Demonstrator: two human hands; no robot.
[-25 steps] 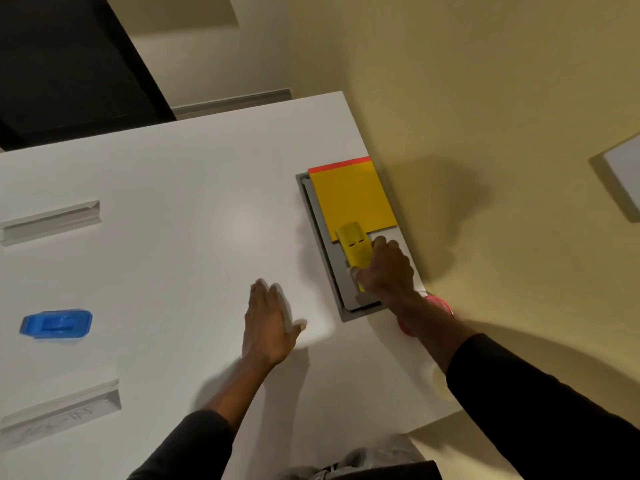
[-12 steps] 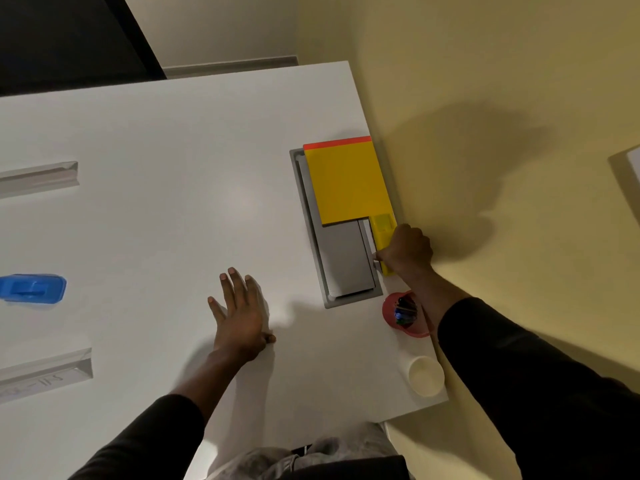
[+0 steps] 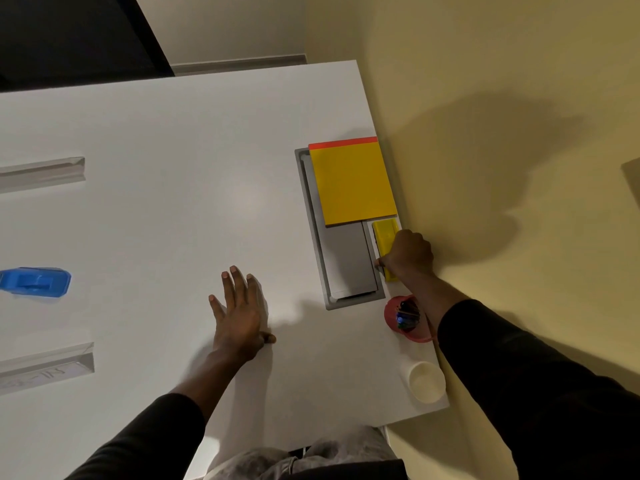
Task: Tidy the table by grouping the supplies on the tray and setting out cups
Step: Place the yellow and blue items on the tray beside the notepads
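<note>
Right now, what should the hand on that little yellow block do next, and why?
Probably let go and reach for the blue stapler. The right hand has the yellow block lying beside the tray, while the stapler sits far off alone.

The left hand (image 3: pixel 239 318) lies palm down with fingers spread and thumb tucked toward the body, its dark-sleeved forearm running back to the lower edge of the view. The right hand (image 3: pixel 408 252) reaches forward, knuckles up, fingers curled closed, wrist bare beyond a dark sleeve.
</note>
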